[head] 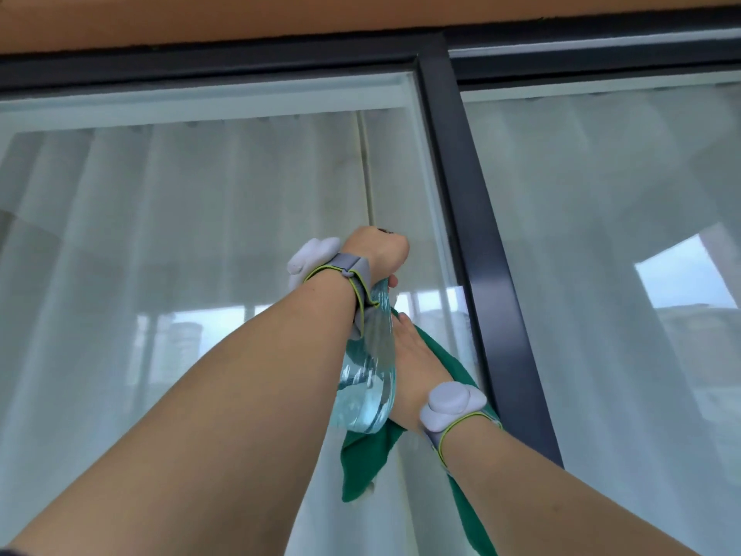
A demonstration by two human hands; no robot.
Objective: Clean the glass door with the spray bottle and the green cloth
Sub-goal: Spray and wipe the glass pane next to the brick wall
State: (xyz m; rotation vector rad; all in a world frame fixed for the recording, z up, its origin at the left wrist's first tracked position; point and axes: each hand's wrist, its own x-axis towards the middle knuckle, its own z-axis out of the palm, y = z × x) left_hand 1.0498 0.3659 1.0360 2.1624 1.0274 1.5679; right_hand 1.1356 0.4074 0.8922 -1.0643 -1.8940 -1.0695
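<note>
Both hands reach up high, arms crossing. Left hand [377,250] is curled tight round the top of the spray bottle [367,379], which hangs down clear and blue. Right hand [415,363] lies flat with straight fingers, pressing the green cloth [367,459] on the glass door [200,242], near its dark frame [481,250].

The soft cloth [367,455] is deep plain green. The clear plastic spray bottle [367,379] has a pale blue-green tint. The metal frame of the glass door [477,218] is dark charcoal, almost black. Behind the glass, the sheer curtain [180,254] is white with soft vertical folds. Each wrist strap [349,270] is grey edged in yellow-green, carrying a pale lilac-grey rounded sensor [451,401]. The ceiling strip [240,18] above is flat orange-brown.
</note>
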